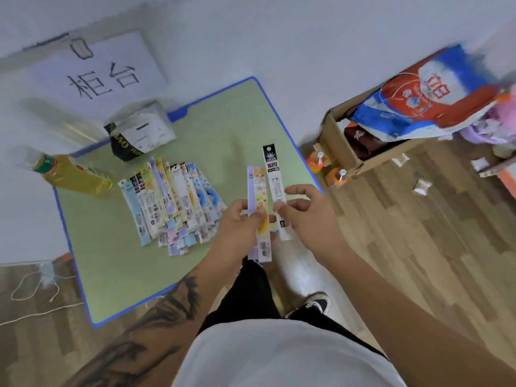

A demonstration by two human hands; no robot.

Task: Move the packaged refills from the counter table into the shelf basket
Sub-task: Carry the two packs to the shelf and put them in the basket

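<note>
Head view, looking down. Desk (117,261) has a green top with blue edging and fills the left-centre of the frame.

Refill pile (173,202): many long narrow packets fanned out flat on the desk, at about 9 o'clock from the hands, near but apart from them. Colours are mixed (pale blue, yellow, white, lilac).

Left hand (240,224): grip closed on a small held bunch (261,216) of two or three packets, thumb across the front, fingers curled behind. The bunch stands roughly upright, above the desk's right edge; a barcode shows at its lower end.

Right hand (304,210): grip pinching one black-topped packet (275,180) between thumb and fingertips near its lower half. This packet stands just beside the bunch, at its 3 o'clock, top leaning slightly toward 11 o'clock. Whether the two touch I cannot tell.

Other items on the desk: a bottle (72,174) of yellow liquid lying on its side at the 10 o'clock corner, overhanging the edge; a black-and-white bag (139,135) at 12 o'clock from the pile.

Wall behind carries a paper sign (97,71) with two handwritten characters. A cardboard box (360,152) sits on the wood floor at 2 o'clock, with a red, white and blue bag (424,96) on top. The shelf basket is not identifiable here (blur at the right edge).
</note>
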